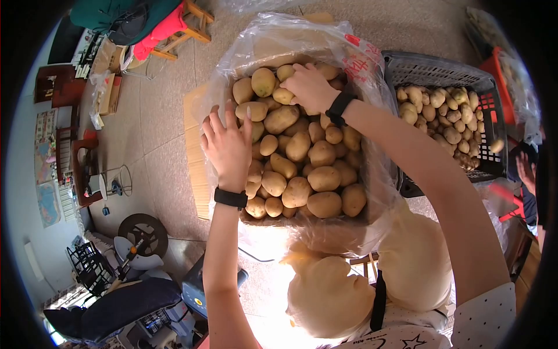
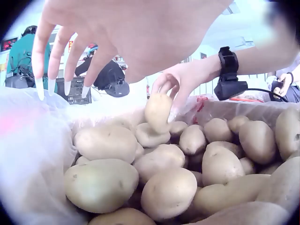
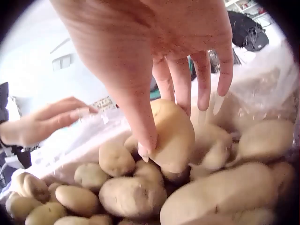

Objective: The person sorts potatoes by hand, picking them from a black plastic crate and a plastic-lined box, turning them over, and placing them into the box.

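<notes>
Your head view bends hard at its dark round edges, and sunlight blows out the knees (image 1: 325, 291) below. Both wrist views glow white behind, while the nearest potatoes (image 2: 101, 185) blur softly up close.

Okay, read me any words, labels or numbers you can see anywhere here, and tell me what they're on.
Red printed characters on the clear plastic bag lining the potato box: too blurred to read.
Red display on the dark panel behind the person in green: too small to read.
Nothing else legible; none on the black plastic crate.
</notes>
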`<action>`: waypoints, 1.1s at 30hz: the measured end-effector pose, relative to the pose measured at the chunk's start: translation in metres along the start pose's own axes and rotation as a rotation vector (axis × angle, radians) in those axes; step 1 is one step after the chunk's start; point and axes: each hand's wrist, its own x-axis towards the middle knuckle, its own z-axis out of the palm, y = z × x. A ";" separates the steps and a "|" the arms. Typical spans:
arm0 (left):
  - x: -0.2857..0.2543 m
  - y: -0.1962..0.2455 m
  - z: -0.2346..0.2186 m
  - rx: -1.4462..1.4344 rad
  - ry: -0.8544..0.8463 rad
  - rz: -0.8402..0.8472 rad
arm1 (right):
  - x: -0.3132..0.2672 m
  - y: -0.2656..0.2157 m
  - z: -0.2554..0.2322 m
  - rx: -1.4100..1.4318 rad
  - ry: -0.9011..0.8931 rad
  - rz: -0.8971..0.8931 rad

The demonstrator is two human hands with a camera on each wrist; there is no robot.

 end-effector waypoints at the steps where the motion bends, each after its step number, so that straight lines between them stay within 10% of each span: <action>1: -0.002 -0.001 -0.001 0.003 -0.007 0.008 | 0.000 0.000 -0.002 -0.010 -0.013 -0.009; 21: 0.012 0.075 0.063 -0.196 -0.200 0.266 | -0.074 0.047 -0.094 0.183 0.092 0.191; 30: 0.009 0.072 0.014 -0.440 -0.067 0.185 | -0.091 0.005 -0.112 0.188 -0.003 0.275; 33: 0.005 0.085 -0.014 -0.597 -0.273 0.226 | -0.104 0.006 -0.099 0.196 0.116 0.291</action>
